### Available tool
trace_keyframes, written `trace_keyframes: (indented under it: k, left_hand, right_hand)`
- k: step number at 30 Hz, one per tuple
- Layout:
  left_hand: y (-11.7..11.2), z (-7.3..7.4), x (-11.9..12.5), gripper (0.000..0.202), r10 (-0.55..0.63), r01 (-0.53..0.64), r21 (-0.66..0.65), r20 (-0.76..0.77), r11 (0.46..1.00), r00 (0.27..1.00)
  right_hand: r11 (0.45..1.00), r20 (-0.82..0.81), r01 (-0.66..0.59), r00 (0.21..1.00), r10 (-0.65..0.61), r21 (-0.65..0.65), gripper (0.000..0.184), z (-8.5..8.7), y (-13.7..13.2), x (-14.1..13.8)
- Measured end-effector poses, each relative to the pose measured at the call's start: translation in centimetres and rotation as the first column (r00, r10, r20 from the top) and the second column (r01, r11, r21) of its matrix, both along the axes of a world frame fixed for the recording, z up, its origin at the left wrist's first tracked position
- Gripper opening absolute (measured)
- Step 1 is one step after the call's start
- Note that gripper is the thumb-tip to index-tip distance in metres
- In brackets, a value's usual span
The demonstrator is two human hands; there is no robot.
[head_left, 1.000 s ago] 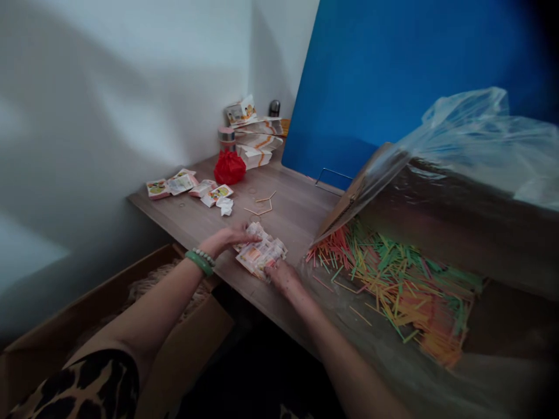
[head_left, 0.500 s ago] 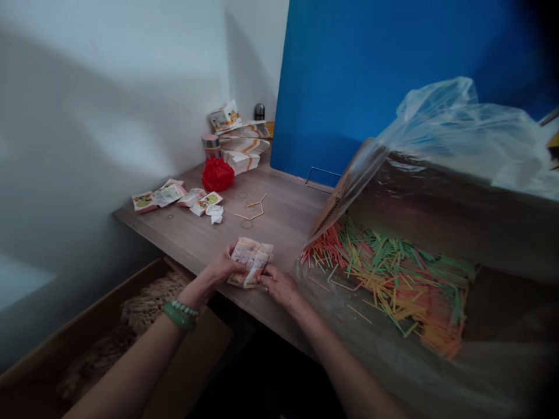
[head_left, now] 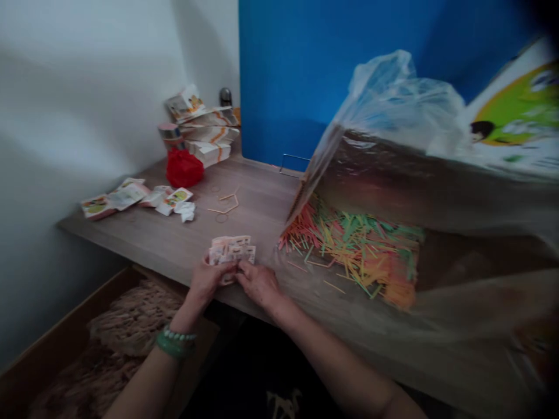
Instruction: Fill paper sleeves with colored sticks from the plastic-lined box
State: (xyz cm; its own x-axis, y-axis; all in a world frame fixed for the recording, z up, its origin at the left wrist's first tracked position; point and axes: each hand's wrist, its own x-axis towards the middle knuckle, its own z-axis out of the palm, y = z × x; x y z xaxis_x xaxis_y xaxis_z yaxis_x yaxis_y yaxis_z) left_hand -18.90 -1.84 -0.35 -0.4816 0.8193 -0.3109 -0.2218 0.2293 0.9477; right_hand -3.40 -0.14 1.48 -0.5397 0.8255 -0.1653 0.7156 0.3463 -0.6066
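A small printed paper packet (head_left: 232, 247), white with reddish and dark print, is held between both hands above the front edge of the table. My left hand (head_left: 208, 278) grips its left side, thumb across the near face. My right hand (head_left: 258, 282) is closed at the packet's lower right, with thumb and fingertips pinched close to the left thumb. The fingers hide the packet's lower part. To the right, thin straws (head_left: 349, 244) in red, green, yellow and orange lie heaped in a cardboard box (head_left: 371, 174) lined with a clear plastic bag (head_left: 393, 93).
Printed packets (head_left: 126, 195) and a crumpled white tissue (head_left: 186, 210) lie on the table's left. Behind them stand a red plastic bag (head_left: 184, 169), a lidded cup (head_left: 169, 132) and stacked paper bags (head_left: 212, 137). A blue panel (head_left: 305, 81) rises behind. Below left, a carton holds pinkish bundles (head_left: 135, 317).
The view has swung to the right. The packet now stands more upright, and my right hand has moved inward across its front, close to my left thumb.
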Motion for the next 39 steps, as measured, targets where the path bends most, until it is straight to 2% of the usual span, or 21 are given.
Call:
trace_keyframes:
  k: [3,7,10,12,15,17,18,21,23,25,26,30,32,36,39]
  left_hand:
    - [-0.2,-0.3,0.0,0.055,0.039,-0.040,0.039,0.015,0.998,0.999]
    - [-0.8,-0.2,0.3,0.055,-0.014,0.003,0.091,0.118,0.996,0.993]
    - [-1.1,0.0,0.4,0.057,-0.010,-0.003,0.095,0.131,0.995,0.991]
    - [-1.2,0.0,0.5,0.057,-0.005,-0.007,0.101,0.118,0.995,0.993]
    - [-1.4,0.0,0.4,0.058,-0.038,0.025,0.117,0.112,0.993,0.993]
    - [-1.4,-0.1,0.4,0.057,-0.065,0.052,0.118,0.109,0.992,0.992]
    - [-1.4,-0.2,0.3,0.056,-0.080,0.067,0.119,0.107,0.991,0.991]
    - [-1.6,-0.3,0.1,0.054,-0.125,0.112,0.130,0.091,0.985,0.988]
    - [-1.8,-0.3,0.0,0.054,-0.172,0.160,0.143,0.078,0.977,0.982]
    - [-2.2,0.0,-0.2,0.056,-0.218,0.204,0.160,0.075,0.966,0.973]
    - [-2.4,0.3,-0.2,0.057,-0.241,0.225,0.171,0.079,0.959,0.967]
    - [-2.7,1.3,-0.4,0.066,-0.309,0.294,0.213,0.043,0.932,0.950]
    - [-2.4,1.3,-0.6,0.071,-0.354,0.346,0.217,-0.002,0.913,0.935]
    - [-1.3,0.1,-1.2,0.074,-0.478,0.481,0.180,-0.060,0.858,0.876]
    - [-0.9,-1.1,-1.8,0.070,-0.471,0.491,0.185,-0.144,0.851,0.871]
  right_hand:
    - [0.997,-0.014,0.058,0.998,-0.058,0.052,0.027,0.1,0.9,3.2]
    - [0.955,0.167,0.255,0.946,-0.279,0.151,0.034,-0.4,1.8,8.7]
    - [0.957,0.245,0.232,0.931,-0.270,0.174,0.036,-1.1,1.9,11.5]
    - [0.957,0.247,0.228,0.931,-0.268,0.178,0.035,-1.4,1.6,12.1]
    - [0.944,0.122,0.306,0.939,-0.320,0.119,0.030,-1.1,1.6,11.2]
    - [0.940,-0.045,0.339,0.939,-0.341,-0.037,0.027,-0.7,2.0,9.3]
    - [0.936,-0.126,0.318,0.933,-0.337,-0.149,0.031,-0.5,2.4,8.1]
    - [0.879,-0.331,0.100,0.902,-0.278,-0.467,0.051,-0.3,3.4,4.1]
    - [0.819,-0.427,-0.064,0.875,-0.229,-0.570,0.051,-0.5,3.9,1.9]
    - [0.787,-0.476,-0.136,0.852,-0.217,-0.602,0.050,-0.8,4.0,0.5]
    - [0.788,-0.489,-0.146,0.845,-0.214,-0.598,0.050,-0.9,4.0,0.2]
    - [0.859,-0.579,-0.178,0.800,-0.157,-0.480,0.044,-0.3,3.9,0.8]
    - [0.884,-0.595,-0.179,0.793,-0.129,-0.431,0.040,0.2,4.0,1.4]
    - [0.874,-0.493,-0.193,0.868,-0.061,-0.447,0.041,0.7,4.0,2.3]
    - [0.838,-0.558,-0.309,0.830,0.006,-0.450,0.055,0.3,3.9,3.1]
